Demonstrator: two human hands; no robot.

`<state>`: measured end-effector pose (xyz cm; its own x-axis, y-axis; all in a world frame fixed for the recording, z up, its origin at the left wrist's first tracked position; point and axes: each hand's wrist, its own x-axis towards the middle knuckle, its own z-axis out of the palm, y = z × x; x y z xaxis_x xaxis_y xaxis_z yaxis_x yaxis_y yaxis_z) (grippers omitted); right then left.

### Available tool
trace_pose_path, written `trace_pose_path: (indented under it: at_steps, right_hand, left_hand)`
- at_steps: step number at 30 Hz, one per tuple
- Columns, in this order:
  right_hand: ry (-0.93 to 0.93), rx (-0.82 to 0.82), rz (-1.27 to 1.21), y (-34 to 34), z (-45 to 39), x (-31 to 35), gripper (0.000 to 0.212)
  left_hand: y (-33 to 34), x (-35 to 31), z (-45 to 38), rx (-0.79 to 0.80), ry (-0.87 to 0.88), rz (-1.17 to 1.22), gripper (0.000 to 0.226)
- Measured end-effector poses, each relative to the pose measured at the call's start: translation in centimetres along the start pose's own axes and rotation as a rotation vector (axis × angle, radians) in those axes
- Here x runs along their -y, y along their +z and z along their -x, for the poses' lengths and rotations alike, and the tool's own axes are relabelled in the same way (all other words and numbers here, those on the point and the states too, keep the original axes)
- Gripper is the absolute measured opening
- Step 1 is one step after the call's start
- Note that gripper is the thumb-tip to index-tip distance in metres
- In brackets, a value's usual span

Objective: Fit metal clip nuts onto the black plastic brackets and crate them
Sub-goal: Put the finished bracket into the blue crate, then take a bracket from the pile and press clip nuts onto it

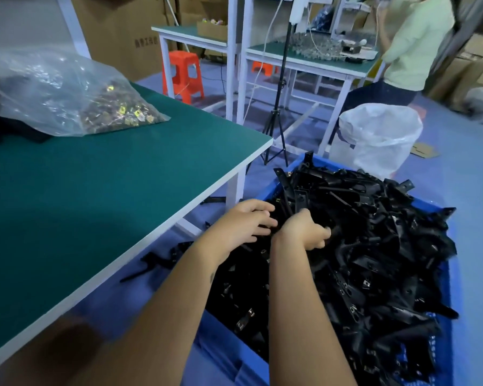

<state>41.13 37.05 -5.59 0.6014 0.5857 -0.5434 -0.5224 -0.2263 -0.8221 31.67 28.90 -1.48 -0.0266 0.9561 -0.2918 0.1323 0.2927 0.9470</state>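
A blue crate (446, 274) is seen on the floor just beside the green counter (95, 190), heaped above its rim with black plastic brackets (374, 246). Small metal clip nuts (251, 313) can be made out on several of the brackets in the heap.

Both hands are held over the near-left part of the heap. The left hand (241, 224) is laid on the brackets with its fingers (262, 222) spread and only loosely bent; nothing is seen to be gripped by it. The right hand (304, 229) is placed just beside the left, its fingers (319, 240) curled down into the pile and closed around black brackets, though which piece is held cannot be told because of blur.

A few loose brackets (156, 260) are lying on the blue floor (471, 190) between the counter and the crate.

On the far left of the counter a clear plastic bag (67, 90) is resting, with more metal clip nuts (120, 112) gathered in its lower corner.

Behind the crate a white sack (379, 137) is stood on the floor. Further back, a black tripod (279, 112), an orange stool (183, 76) and 2 other green-topped benches (318, 62) are visible, and a person in a pale green top (416, 45) is stood at the right-hand bench.
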Motion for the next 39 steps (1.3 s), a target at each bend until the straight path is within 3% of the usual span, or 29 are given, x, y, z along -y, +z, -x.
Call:
trace_pose_path:
  at_steps: [4, 10, 14, 18, 22, 25, 28, 31, 36, 39]
  right_hand:
    - [-0.224, 0.137, 0.005, 2.6, 5.6, -0.7, 0.041]
    - [-0.587, 0.531, -0.016, 6.3, 16.4, -1.2, 0.034]
    - [-0.691, 0.888, 0.094, 8.2, 24.5, -4.9, 0.026]
    - [-0.749, 1.269, 0.328, 8.6, 31.4, -11.1, 0.029]
    - [-0.84, 1.556, 0.575, 8.2, 35.6, -16.8, 0.029]
    - [-0.869, 1.736, 0.726, 8.1, 37.7, -19.8, 0.027]
    - [-1.067, 1.774, 0.813, 9.0, 39.2, -21.4, 0.03]
    - [-1.345, 1.719, 0.782, 10.5, 39.9, -22.2, 0.034]
    - [-1.547, 1.61, 0.729, 13.9, 40.8, -23.1, 0.041]
    - [-1.609, 1.702, 0.823, 14.9, 41.5, -24.0, 0.057]
  left_hand:
    - [-2.5, -0.9, 1.3, -0.105, 0.06, 0.108, 0.021]
    - [-10.1, -3.3, 5.0, -0.324, 0.252, 0.144, 0.03]
    - [-16.9, -1.3, 9.2, -0.578, 0.313, 0.189, 0.028]
    - [-23.1, 2.5, 14.1, -0.899, 0.265, 0.191, 0.025]
    - [-28.2, 6.5, 18.6, -1.164, 0.226, 0.33, 0.026]
    - [-31.0, 9.0, 21.2, -1.346, 0.221, 0.282, 0.03]
    - [-33.0, 10.2, 22.5, -1.599, 0.246, 0.153, 0.033]
    - [-34.5, 10.6, 22.2, -1.743, 0.143, 0.172, 0.03]
    - [-35.2, 11.1, 21.1, -1.596, -0.088, -0.041, 0.023]
    - [-35.6, 11.3, 21.0, -1.583, -0.082, -0.049, 0.025]
